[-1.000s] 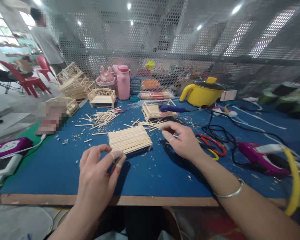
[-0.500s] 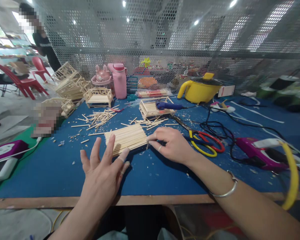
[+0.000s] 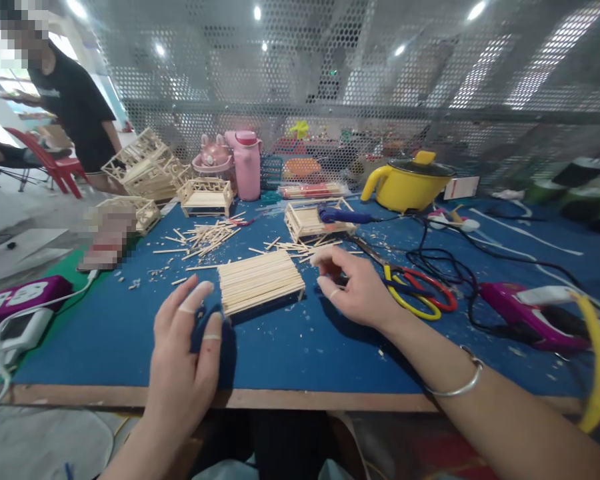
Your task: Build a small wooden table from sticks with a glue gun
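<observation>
A flat panel of glued wooden sticks [image 3: 260, 280] lies on the blue table mat [image 3: 290, 347] in front of me. My left hand [image 3: 183, 353] hovers just left of the panel, fingers stretched out and holding nothing. My right hand [image 3: 353, 287] rests just right of the panel, fingers loosely curled, thumb and forefinger apart, with nothing seen in them. Both hands are off the panel. Loose sticks [image 3: 205, 239] lie scattered behind it.
Red and yellow scissors [image 3: 415, 290] lie right of my right hand among black cables. A stick frame [image 3: 310, 221] bears a blue glue gun [image 3: 343, 216]. Behind stand a yellow pot [image 3: 407, 185], a pink bottle [image 3: 247, 165] and stick models [image 3: 150, 167]. A person in black stands far left.
My left hand has lifted off the panel and drawn back to its left. My right hand has let go of the panel's right edge and curled. The person at far left came nearer.
</observation>
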Available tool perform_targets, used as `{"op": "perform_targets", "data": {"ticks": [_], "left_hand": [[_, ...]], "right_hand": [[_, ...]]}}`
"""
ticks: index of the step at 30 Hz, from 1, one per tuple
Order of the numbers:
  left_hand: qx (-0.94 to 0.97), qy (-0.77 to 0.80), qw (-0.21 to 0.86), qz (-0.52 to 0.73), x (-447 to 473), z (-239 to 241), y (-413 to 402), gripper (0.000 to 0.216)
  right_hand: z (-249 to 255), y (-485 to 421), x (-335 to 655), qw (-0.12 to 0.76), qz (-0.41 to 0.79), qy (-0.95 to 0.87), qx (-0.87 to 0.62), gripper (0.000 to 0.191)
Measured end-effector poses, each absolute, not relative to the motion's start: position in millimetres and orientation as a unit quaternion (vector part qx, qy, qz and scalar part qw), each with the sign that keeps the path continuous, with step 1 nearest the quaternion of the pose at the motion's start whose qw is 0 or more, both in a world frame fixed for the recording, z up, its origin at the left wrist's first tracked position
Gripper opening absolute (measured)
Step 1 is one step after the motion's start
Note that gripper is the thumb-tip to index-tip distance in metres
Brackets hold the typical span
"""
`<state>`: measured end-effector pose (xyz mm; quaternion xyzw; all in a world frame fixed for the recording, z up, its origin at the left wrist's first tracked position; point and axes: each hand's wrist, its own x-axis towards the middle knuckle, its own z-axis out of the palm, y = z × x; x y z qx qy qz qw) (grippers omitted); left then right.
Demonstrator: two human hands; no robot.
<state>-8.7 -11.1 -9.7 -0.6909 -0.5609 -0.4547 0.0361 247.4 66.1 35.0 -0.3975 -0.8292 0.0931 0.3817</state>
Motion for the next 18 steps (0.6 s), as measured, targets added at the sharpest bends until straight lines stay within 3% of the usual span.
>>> {"op": "perform_targets", "data": {"ticks": [10,18], "left_hand": [[-0.706,-0.625,0.136,-0.303,6,-22,-27,0.043],[-0.713,-0.64,0.119,-0.259,4,-9,-23,0.041]], "right_hand": [[30,56,232,0.232,-0.103,-0.919,-0.302,0.032],[27,55,229,0.222,-0.085,-0.919,-0.313,0.035]]}}
